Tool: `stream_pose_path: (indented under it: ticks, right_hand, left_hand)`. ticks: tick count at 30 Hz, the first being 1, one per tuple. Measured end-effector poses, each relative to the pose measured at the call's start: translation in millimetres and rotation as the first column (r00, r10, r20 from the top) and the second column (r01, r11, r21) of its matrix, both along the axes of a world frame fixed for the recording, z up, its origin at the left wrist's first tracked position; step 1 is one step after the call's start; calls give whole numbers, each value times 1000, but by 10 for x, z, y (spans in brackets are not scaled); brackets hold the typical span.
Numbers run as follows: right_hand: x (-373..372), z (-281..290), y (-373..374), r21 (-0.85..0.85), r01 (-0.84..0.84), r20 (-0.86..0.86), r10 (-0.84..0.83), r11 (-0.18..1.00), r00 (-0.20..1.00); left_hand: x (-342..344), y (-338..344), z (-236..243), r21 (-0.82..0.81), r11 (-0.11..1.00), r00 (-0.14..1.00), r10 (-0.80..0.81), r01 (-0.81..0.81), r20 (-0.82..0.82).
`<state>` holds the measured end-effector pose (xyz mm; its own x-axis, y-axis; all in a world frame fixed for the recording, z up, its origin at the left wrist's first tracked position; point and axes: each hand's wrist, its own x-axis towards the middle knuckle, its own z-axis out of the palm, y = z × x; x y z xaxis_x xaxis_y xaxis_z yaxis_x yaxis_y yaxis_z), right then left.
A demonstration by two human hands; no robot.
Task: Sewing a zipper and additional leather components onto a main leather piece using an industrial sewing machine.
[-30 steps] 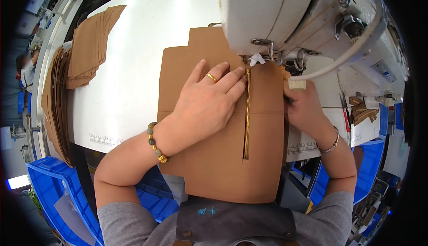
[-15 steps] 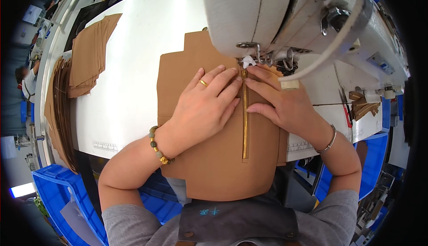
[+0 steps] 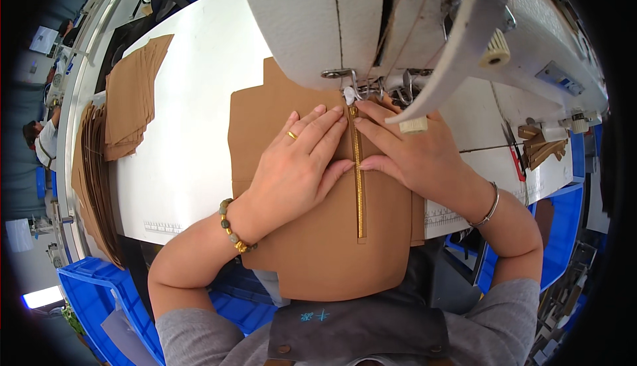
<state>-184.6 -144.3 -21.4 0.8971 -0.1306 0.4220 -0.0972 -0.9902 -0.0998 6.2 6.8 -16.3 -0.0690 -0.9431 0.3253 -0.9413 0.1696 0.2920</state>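
White table (image 3: 192, 167); brown panel (image 3: 312, 246), probably light, pliable; best steadied beside zipper (image 3: 359, 197). Left hand (image 3: 295, 160), right hand (image 3: 421, 154): fingers spread, pressing flat, gripping nothing.

"What's on your feed's left edge?"
"I see a glowing white rectangular light (image 3: 43, 298) and a dark blue-grey surface (image 3: 21, 190); wall or floor, I can't tell."
"Furniture?"
"I have a smooth white worktable (image 3: 202, 67), brightly lit."

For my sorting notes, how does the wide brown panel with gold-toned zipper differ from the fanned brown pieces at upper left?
The wide brown panel has a gold-toned zipper; the fanned brown pieces show none. The panel looks larger than any piece. Both are brown.
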Motion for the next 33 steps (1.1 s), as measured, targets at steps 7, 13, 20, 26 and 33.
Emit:
stream_pose_path:
  ticks: [7, 13, 20, 26, 33]
  right_hand:
    - [8, 5, 9, -38, -23, -16, 22, 999, 1000]
    - [14, 4, 13, 18, -30, -23, 30, 999, 999]
    - [-6, 8, -1, 27, -13, -89, 15, 1000, 996]
    - [-4, 9, -7, 50, -20, -69, 24, 999, 997]
    - [-4, 4, -2, 42, -33, -66, 36, 999, 997]
  left_hand:
    - [11, 14, 13, -4, 1000, 999, -22, 22, 23]
    - [19, 27, 35, 24, 999, 999, -27, 26, 35]
    - [5, 17, 21, 24, 1000, 998, -16, 14, 60]
    - [11, -3, 14, 10, 1000, 998, -23, 22, 50]
    - [4, -1, 28, 23, 1000, 997, -18, 16, 71]
